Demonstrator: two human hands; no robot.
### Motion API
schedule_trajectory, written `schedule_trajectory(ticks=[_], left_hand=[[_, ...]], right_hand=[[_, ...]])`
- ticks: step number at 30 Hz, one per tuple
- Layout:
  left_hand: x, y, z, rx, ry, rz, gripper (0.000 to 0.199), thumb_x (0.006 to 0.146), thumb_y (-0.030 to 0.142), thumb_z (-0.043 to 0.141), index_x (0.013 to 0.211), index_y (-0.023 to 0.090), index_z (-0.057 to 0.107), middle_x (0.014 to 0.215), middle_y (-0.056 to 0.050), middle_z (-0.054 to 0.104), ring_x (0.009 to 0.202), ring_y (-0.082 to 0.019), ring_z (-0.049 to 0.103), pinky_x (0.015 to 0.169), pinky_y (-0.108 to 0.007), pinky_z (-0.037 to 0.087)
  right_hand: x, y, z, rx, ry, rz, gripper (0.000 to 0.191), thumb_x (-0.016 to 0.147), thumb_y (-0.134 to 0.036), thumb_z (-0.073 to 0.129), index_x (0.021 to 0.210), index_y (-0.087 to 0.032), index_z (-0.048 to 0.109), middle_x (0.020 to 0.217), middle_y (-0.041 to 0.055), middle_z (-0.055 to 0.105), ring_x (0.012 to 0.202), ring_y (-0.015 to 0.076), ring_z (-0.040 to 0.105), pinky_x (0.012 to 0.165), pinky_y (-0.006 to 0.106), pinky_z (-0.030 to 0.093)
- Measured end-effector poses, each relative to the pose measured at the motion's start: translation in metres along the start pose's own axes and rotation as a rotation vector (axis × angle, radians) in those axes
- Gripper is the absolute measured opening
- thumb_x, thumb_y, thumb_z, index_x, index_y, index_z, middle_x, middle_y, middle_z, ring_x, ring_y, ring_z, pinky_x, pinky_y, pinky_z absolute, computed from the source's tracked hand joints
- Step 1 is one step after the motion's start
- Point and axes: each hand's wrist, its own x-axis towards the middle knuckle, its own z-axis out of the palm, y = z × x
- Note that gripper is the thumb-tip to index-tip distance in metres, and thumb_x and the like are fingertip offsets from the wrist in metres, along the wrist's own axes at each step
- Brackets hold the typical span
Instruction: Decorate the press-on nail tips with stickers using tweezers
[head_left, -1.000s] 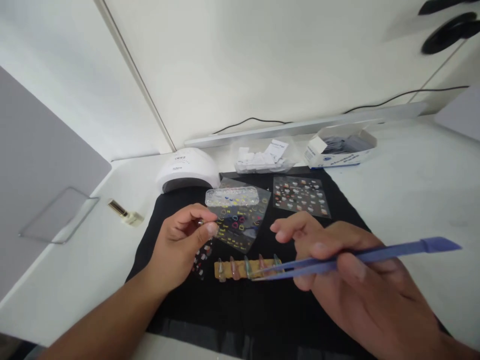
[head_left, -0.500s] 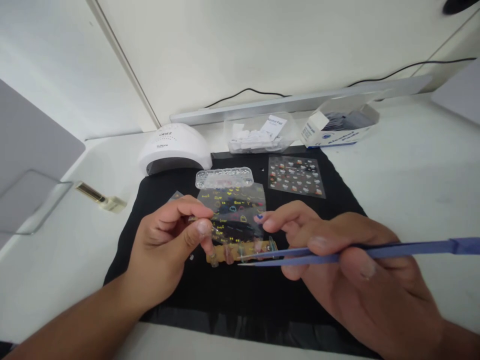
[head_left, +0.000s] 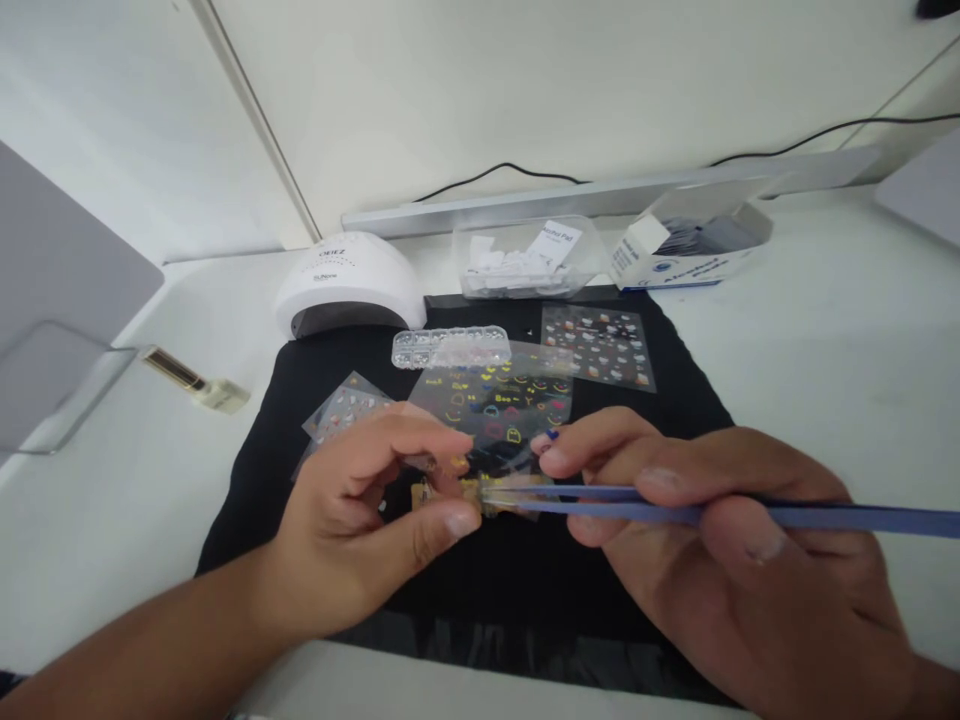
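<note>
My left hand is curled at the middle, thumb and fingers round something small at the tweezers' tips, which I cannot make out. Blue tweezers lie across my right hand, gripped by thumb and fingers, their points beside my left thumb. A small blue mark shows at my right fingertip. Behind both hands is a clear sticker sheet with yellow and coloured drawings. Beneath the tweezers' tips, a yellowish strip with small pieces is mostly hidden.
Around the black mat are a white lamp, a clear tub of white packets, an alcohol pad box and a gold-capped bottle. A clear bead case and further sticker sheets lie on the mat.
My left hand has moved right, and its thumb is now beside the tweezers' tips. More of the sticker sheet shows. Another sheet has come into view left of it.
</note>
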Motion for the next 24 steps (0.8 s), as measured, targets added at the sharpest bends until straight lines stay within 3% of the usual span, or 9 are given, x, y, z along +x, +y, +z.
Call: schedule_trajectory(ticks=[5, 10, 13, 19, 24], left_hand=[[0.000, 0.002, 0.006, 0.090, 0.061, 0.004, 0.035, 0.080, 0.007, 0.080, 0.106, 0.030, 0.077, 0.079, 0.004, 0.071, 0.073, -0.010, 0.066, 0.071, -0.020, 0.055], [-0.004, 0.003, 0.005, 0.235, 0.071, 0.033, 0.029, 0.084, 0.009, 0.076, 0.106, 0.029, 0.075, 0.081, 0.003, 0.073, 0.074, -0.012, 0.068, 0.072, -0.023, 0.056], [-0.006, 0.003, 0.001, 0.326, 0.041, 0.071, 0.029, 0.087, 0.011, 0.075, 0.110, 0.029, 0.074, 0.085, 0.001, 0.074, 0.079, -0.014, 0.069, 0.073, -0.026, 0.057], [-0.005, 0.006, -0.004, 0.418, -0.045, 0.148, 0.024, 0.090, 0.013, 0.074, 0.111, 0.024, 0.072, 0.083, -0.001, 0.073, 0.079, -0.013, 0.069, 0.071, -0.022, 0.056], [-0.003, 0.011, -0.004, 0.489, -0.078, 0.126, 0.013, 0.092, 0.019, 0.072, 0.105, 0.022, 0.074, 0.083, -0.004, 0.075, 0.074, -0.015, 0.070, 0.064, -0.025, 0.057]], right_hand=[[-0.005, 0.000, -0.003, -0.042, 0.007, -0.029, 0.012, 0.091, -0.039, 0.072, 0.092, -0.035, 0.083, 0.064, 0.0041, 0.073, 0.071, 0.0246, 0.072, 0.068, 0.041, 0.064], [-0.007, 0.000, -0.003, -0.089, 0.030, -0.066, 0.013, 0.090, -0.040, 0.073, 0.090, -0.033, 0.083, 0.063, 0.0043, 0.073, 0.065, 0.0238, 0.070, 0.072, 0.045, 0.063], [-0.009, 0.000, -0.005, -0.122, 0.046, -0.087, 0.013, 0.090, -0.041, 0.073, 0.091, -0.032, 0.083, 0.060, 0.0027, 0.071, 0.059, 0.0223, 0.069, 0.074, 0.047, 0.063], [-0.010, -0.003, -0.013, -0.207, -0.064, -0.082, 0.016, 0.090, -0.042, 0.074, 0.100, -0.034, 0.083, 0.067, 0.0040, 0.075, 0.071, 0.0256, 0.074, 0.076, 0.046, 0.062], [-0.009, -0.003, -0.011, -0.241, -0.056, -0.187, 0.020, 0.096, -0.039, 0.064, 0.097, -0.033, 0.083, 0.063, 0.0043, 0.074, 0.065, 0.0253, 0.072, 0.065, 0.044, 0.061]])
